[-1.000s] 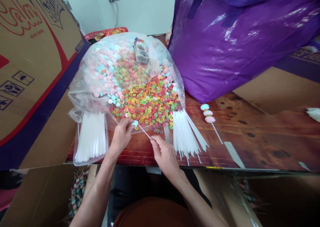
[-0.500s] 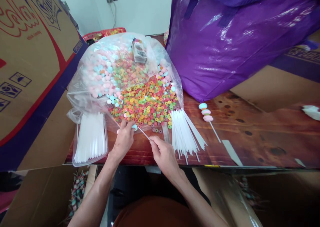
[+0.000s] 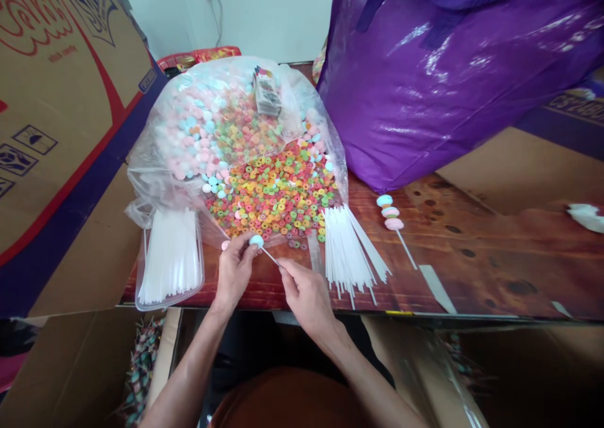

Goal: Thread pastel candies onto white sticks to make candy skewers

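Note:
Between the fingers of my left hand (image 3: 236, 265) is a light blue round candy (image 3: 256, 242), its face turned toward me. My right hand (image 3: 302, 284) pinches a thin white stick (image 3: 270, 254), whose far end touches the blue candy. Whether the stick has gone into the candy I cannot tell. A pink candy (image 3: 225, 245) shows at the left edge of my left hand. Just beyond both hands lies a heap of small coloured ring candies (image 3: 278, 192) at the mouth of a clear plastic bag (image 3: 146, 163). Pink and blue round candies (image 3: 201, 145) fill the bag behind them.
White sticks lie in a clear tray (image 3: 170, 258) at left and in a loose bundle (image 3: 346, 248) at right. A finished-looking candy skewer (image 3: 391, 214) rests farther right. A purple bag (image 3: 438, 88) and a carton (image 3: 61, 138) flank the table. Small printed packets (image 3: 267, 94) sit on the plastic.
My left hand has turned so the blue candy shows more fully. The right hand has moved slightly left, bringing the stick's end against the candy. The view has shifted a little.

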`<state>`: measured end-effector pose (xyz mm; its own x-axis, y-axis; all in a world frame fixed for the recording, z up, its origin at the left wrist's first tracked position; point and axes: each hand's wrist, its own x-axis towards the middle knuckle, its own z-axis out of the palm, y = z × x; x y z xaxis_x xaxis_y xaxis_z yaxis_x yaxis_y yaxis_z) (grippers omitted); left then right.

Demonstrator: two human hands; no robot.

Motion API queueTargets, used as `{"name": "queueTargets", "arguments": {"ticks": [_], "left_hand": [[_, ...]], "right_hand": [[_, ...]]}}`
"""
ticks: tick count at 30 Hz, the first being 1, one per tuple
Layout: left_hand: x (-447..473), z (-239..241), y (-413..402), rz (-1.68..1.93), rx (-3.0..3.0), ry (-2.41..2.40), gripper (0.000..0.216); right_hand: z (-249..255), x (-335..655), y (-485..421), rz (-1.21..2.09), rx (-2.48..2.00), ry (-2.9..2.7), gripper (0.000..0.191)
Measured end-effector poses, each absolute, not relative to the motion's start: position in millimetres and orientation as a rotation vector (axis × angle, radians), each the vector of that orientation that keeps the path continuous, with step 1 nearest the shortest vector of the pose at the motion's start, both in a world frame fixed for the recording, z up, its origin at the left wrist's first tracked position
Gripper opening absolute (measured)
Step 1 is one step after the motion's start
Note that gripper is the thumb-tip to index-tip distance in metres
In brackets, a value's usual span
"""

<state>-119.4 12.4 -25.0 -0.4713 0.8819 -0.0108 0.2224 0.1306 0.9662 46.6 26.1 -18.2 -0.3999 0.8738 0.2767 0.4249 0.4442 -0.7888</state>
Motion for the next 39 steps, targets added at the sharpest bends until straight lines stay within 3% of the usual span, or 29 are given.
{"name": "queueTargets", "arguments": {"ticks": [6, 14, 22, 30, 39], "left_hand": [[-107.9, -22.2, -1.7, 1.323, 1.363, 2.001, 0.028], [-86.4, -14.1, -0.7, 1.241, 1.58, 1.884, 0.035], [-111.4, -21.9, 39.7, 0.932, 1.853, 2.216, 0.022], [-111.2, -24.1, 46.0, 1.143, 1.762, 2.201, 0.018], [-108.0, -20.8, 61.4, 0.598, 2.088, 2.227, 0.023]], "right_hand": [[-16.6, 34.1, 17.5, 0.844, -1.102, -1.992, 0.03], [-12.2, 41.4, 30.4, 0.817, -1.263, -1.97, 0.027], [-21.6, 59.5, 35.0, 0.728, -1.285, -1.96, 0.028], [-22.0, 55.0, 30.9, 0.75, -1.268, -1.96, 0.027], [-22.2, 56.3, 29.6, 0.773, -1.211, -1.944, 0.026]]}}
